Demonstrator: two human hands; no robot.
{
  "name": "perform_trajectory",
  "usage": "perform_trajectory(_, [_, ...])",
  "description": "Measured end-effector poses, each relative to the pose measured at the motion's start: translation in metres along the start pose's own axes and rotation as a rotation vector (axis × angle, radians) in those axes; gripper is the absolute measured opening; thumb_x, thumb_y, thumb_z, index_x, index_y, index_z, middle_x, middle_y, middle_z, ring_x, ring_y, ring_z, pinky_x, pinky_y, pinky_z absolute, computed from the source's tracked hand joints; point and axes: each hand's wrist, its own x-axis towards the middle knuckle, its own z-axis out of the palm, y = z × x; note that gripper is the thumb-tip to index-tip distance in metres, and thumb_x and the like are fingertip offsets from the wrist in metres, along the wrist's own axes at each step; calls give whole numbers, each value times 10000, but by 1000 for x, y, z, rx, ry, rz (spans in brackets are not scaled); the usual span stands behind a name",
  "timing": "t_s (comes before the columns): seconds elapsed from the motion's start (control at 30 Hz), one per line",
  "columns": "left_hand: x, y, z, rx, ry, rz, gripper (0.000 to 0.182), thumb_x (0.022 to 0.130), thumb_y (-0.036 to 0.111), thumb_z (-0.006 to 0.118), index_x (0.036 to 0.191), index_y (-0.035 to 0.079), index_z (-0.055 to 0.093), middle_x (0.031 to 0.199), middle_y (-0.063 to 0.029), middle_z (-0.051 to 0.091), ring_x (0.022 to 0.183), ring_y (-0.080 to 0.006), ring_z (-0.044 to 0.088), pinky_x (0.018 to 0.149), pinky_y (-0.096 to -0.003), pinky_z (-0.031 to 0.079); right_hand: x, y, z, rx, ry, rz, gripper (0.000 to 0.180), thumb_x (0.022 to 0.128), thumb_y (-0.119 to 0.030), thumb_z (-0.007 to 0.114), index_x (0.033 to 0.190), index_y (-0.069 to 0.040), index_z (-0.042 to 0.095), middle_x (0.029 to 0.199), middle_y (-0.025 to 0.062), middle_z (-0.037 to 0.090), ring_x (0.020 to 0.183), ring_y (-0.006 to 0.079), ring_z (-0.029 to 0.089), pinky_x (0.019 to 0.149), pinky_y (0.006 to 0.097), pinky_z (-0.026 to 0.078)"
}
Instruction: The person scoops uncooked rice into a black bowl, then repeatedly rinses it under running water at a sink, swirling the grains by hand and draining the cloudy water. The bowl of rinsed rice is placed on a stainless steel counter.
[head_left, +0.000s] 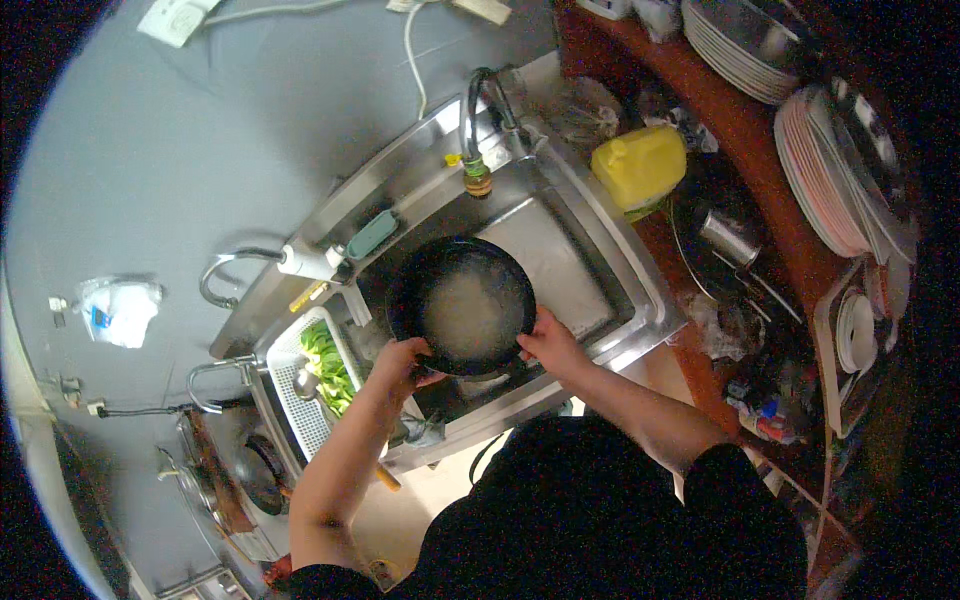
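A round black pan or bowl with cloudy liquid in it is held level over a stainless steel sink. My left hand grips its rim at the lower left. Opposite, at the lower right of the rim, my right hand has hold of it. The fingers under the rim are partly hidden. A faucet with a green and brown tip hangs above the far part of the sink, beyond the vessel. Whether the vessel rests on anything below cannot be told.
Left of the vessel, a white plastic basket holds leafy green vegetables. A green oblong dish lies on the sink's back ledge. To the right stand a yellow jug, a metal cup and stacked plates.
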Motion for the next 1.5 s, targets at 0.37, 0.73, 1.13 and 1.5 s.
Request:
perform_trajectory(0.37, [-15,40,17,266,15,23,210,748,103,516,927,-8,511,815,-138,577,634,-283,606,567,-382,558,-9,-1,0,157,-62,79,520,804,-26,568,1267,-99,342,826,59,553,673,138,521,608,286,453])
perform_trajectory(0.73, [-35,62,38,369,45,84,206,725,50,500,923,-4,504,798,-135,571,623,-271,614,536,-381,564,-19,-13,-4,296,-126,128,454,829,-59,528,1244,-86,344,766,64,554,654,140,535,607,275,444])
perform_trajectory(1.13, [-40,69,41,408,105,34,205,717,36,503,915,-17,495,775,-150,576,634,-283,621,555,-404,568,-15,-14,-4,351,-132,94,505,793,-29,566,1244,-105,352,770,41,549,636,125,517,559,271,414])
perform_trajectory(1.5, [-62,73,52,506,186,39,225,724,96,520,928,3,518,822,-144,610,653,-280,630,575,-386,567,-14,-13,-4,298,-223,72,583,765,-21,608,1266,-123,328,866,42,572,732,123,524,597,272,431])
